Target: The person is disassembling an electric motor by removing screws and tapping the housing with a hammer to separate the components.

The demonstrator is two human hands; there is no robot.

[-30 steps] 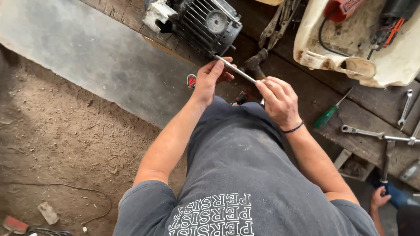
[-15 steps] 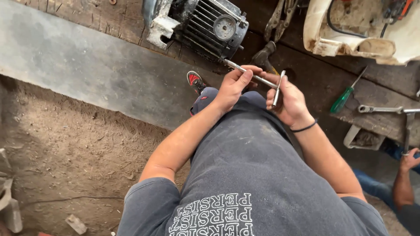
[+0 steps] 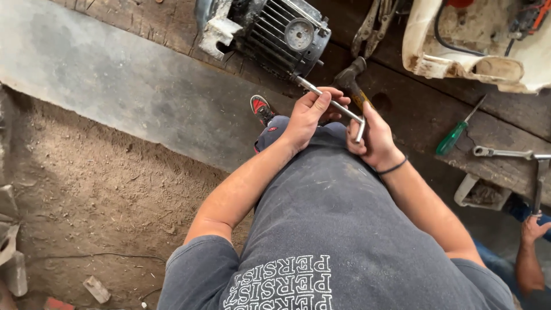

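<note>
Tool: an L-shaped socket wrench (image 3: 333,105), long shaft running up-left, short bent end pointing down.
Tool tip: seated against the lower right edge of the finned motor housing (image 3: 281,34); the fastener itself was hidden, probably a bolt.
Left hand (image 3: 307,117): fingers wrapped around the mid-shaft, steadying it.
Right hand (image 3: 373,138): closed on the bent end, thumb over the elbow.
Step in hand: judged to be turning a fastener on the housing, wrench engaged.
Next move calls for: keeping the shaft in line with the fastener while the bent end is swung.
Bench: wooden planks (image 3: 413,115); green-handled screwdriver (image 3: 453,136) and hammer (image 3: 353,77) lay near.
Other person: a hand (image 3: 534,229) at lower right, apart.
</note>
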